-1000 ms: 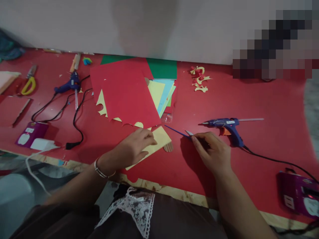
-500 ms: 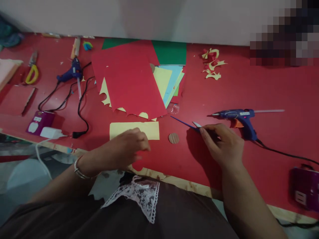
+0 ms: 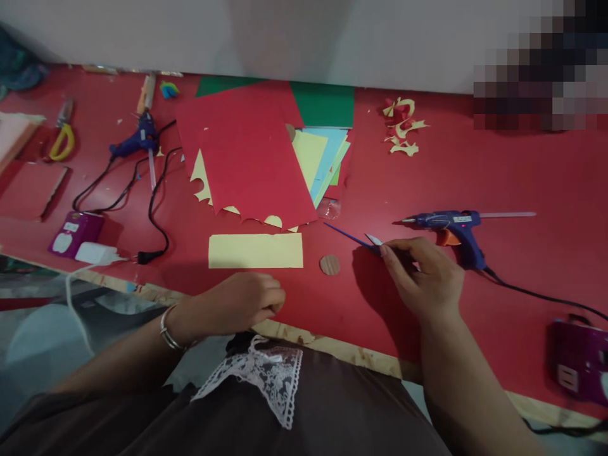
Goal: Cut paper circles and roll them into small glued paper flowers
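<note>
My right hand (image 3: 425,275) is closed, thumb and fingers pinched around a thin blue stick (image 3: 346,234). A pale pointed piece (image 3: 373,239) also juts from this pinch; what the palm holds is hidden. By the table's front edge, my left hand (image 3: 251,301) rests with its fingers curled, and I cannot make out whether anything is in them. Just beyond it lies a pale yellow paper strip (image 3: 255,251). Between the two hands is a round wood-grained disc (image 3: 329,265).
A blue glue gun (image 3: 446,221) lies beyond my right hand, another glue gun (image 3: 142,136) at left. Red sheets (image 3: 256,164) cover coloured papers at the back. Also about are scraps (image 3: 403,126), scissors (image 3: 61,136), purple extension boxes (image 3: 78,233) and a black cord (image 3: 152,215).
My left hand has drawn back from over the yellow strip toward the table's front edge, uncovering the strip. The red piece under it no longer shows. My right hand holds its pose.
</note>
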Demonstrator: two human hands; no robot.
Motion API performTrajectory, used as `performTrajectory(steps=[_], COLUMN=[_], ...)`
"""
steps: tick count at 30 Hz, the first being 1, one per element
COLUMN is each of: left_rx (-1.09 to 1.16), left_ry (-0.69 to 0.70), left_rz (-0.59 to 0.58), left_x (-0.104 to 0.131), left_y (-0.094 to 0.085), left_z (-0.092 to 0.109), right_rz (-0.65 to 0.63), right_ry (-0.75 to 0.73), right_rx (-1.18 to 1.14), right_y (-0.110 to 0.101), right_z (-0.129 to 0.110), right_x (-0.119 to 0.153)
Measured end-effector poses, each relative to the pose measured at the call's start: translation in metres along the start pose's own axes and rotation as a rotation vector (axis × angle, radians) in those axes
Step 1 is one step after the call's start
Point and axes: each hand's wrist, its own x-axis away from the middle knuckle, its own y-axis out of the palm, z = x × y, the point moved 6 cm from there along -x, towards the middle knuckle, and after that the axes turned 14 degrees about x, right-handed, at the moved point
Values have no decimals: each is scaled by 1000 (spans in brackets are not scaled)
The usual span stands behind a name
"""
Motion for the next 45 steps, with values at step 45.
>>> performTrajectory(steps=[45], left_rx=[-178], left_ry=[-253], left_rz=[876], left_x=[-44], left_y=[-117], left_z=[-55], right_rz=[11], right_ry=[-13], right_rx=[-38], right_y=[1], right_z=[-4], right_x=[1])
